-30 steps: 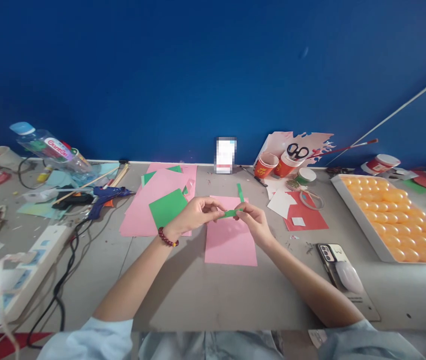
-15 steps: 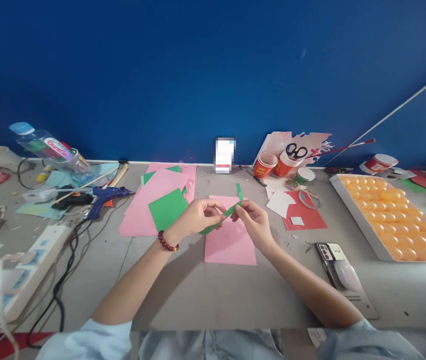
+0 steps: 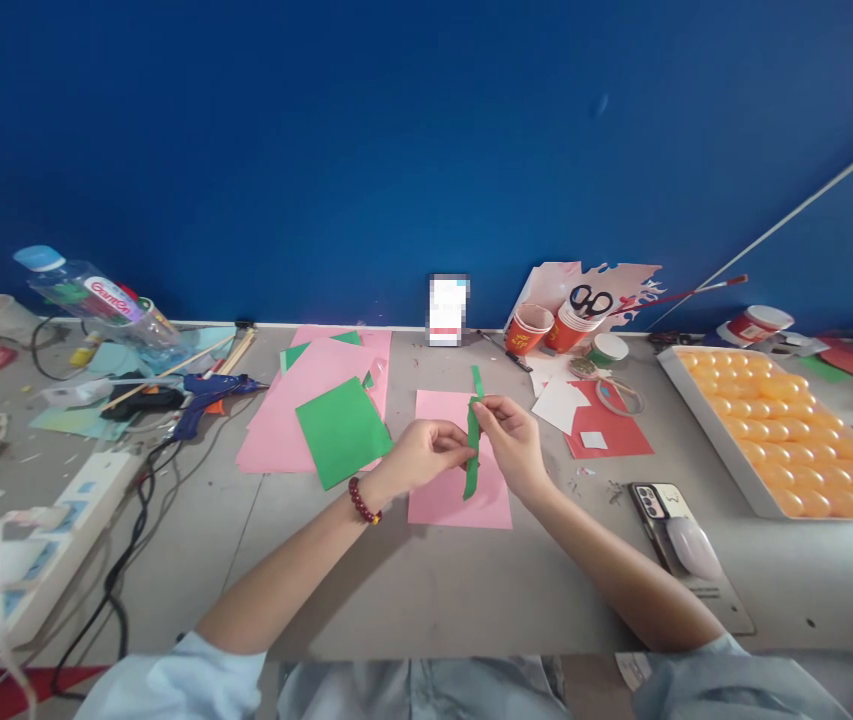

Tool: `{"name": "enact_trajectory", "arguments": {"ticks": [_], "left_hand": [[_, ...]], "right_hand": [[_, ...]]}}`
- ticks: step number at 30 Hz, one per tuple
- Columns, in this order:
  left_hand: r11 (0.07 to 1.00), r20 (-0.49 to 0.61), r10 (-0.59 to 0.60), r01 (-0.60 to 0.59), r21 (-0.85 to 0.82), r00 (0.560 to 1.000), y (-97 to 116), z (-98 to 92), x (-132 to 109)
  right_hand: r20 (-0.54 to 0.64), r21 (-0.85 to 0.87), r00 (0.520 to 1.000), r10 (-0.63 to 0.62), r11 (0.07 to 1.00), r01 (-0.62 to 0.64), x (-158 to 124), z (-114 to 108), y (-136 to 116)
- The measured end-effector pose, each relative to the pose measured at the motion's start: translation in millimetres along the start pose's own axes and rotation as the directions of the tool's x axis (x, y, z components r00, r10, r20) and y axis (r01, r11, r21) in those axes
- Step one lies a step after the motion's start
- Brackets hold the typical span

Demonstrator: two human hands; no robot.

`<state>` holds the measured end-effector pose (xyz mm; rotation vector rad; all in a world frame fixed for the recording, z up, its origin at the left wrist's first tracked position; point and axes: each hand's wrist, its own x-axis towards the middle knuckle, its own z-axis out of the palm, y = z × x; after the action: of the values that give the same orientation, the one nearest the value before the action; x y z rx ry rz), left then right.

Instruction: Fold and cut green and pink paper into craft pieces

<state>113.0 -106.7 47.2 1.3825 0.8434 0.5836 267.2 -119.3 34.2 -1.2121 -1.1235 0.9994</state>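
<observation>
A narrow green paper strip [image 3: 472,450] hangs nearly upright between my hands, above a pink paper sheet [image 3: 433,505]. My right hand [image 3: 512,435] pinches its upper end between thumb and fingers. Lower down, my left hand [image 3: 430,455] has its thumb and fingertips closed on the strip's left edge. Another short green strip [image 3: 478,380] shows just beyond the right fingertips, over the sheet's far edge. Left of my hands a green paper square [image 3: 340,430] lies on larger pink sheets [image 3: 268,445].
Toward the left are a blue glue gun [image 3: 208,395], a power strip [image 3: 43,550] and a plastic bottle [image 3: 88,290]. Scissors [image 3: 591,300] stand in red paper cups [image 3: 572,330]. On the right lie a phone [image 3: 655,505], a mouse [image 3: 694,548] and a tray of orange balls [image 3: 778,435].
The green strip has swung from slanting between my hands to nearly upright. My left hand has moved right and slightly down along it, while my right hand stays about where it was.
</observation>
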Motion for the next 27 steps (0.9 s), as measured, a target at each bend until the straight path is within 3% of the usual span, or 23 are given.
{"name": "enact_trajectory", "arguments": {"ticks": [9,14,20,27], "left_hand": [[1.000,-0.033,-0.003,0.003,-0.020,0.999,1.2,15.2,-3.5],[0.995,0.024,0.102,-0.102,-0.004,0.994,7.7,12.1,-4.7],[0.985,-0.189,0.145,-0.160,-0.070,0.971,10.9,1.7,-1.4],[0.984,-0.248,0.144,-0.164,-0.062,0.958,11.4,1.7,-1.7]], "right_hand": [[-0.032,-0.154,0.995,-0.093,0.984,0.086,-6.1,2.5,-2.2],[-0.036,-0.205,0.992,-0.124,0.972,0.114,-6.7,1.5,-3.3],[-0.011,-0.205,0.987,-0.159,0.967,0.154,-7.8,0.9,-3.3],[-0.004,-0.268,0.980,-0.200,0.944,0.191,-11.5,4.2,-8.3]]}}
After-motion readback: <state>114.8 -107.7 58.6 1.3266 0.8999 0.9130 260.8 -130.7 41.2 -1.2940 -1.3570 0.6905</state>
